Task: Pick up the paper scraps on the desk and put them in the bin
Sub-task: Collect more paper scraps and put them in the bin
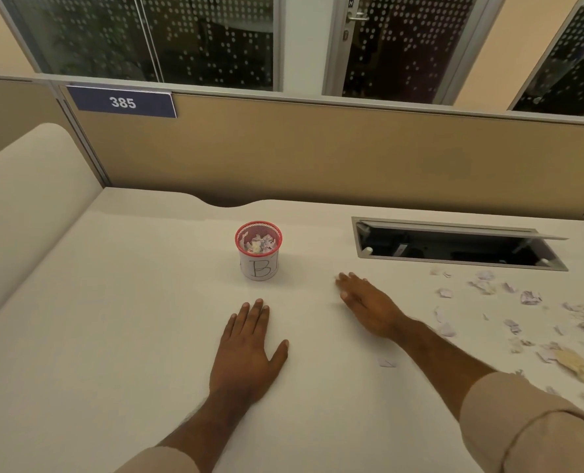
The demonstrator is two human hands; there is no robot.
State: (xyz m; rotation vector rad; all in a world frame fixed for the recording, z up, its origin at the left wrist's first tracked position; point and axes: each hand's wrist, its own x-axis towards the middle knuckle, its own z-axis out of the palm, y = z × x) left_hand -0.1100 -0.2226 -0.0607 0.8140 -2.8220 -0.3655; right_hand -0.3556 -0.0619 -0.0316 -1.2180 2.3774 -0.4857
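Note:
A small red mesh bin point(258, 250) with a white paper label stands upright on the white desk point(113, 319), holding several paper scraps. Many more paper scraps point(529, 297) lie scattered over the desk's right side, with a crumpled tan piece point(574, 363) among them. One small scrap point(386, 363) lies between my forearms. My left hand point(249, 349) rests flat on the desk in front of the bin, fingers straight. To the right of the bin, my right hand point(365, 302) lies low over the desk with fingers extended, holding nothing.
An open cable hatch point(454, 247) with a raised lid is set in the desk at the back right. A tan partition point(318, 151) with a "385" sign point(123, 102) closes the back. A cream side panel point(28, 199) stands on the left.

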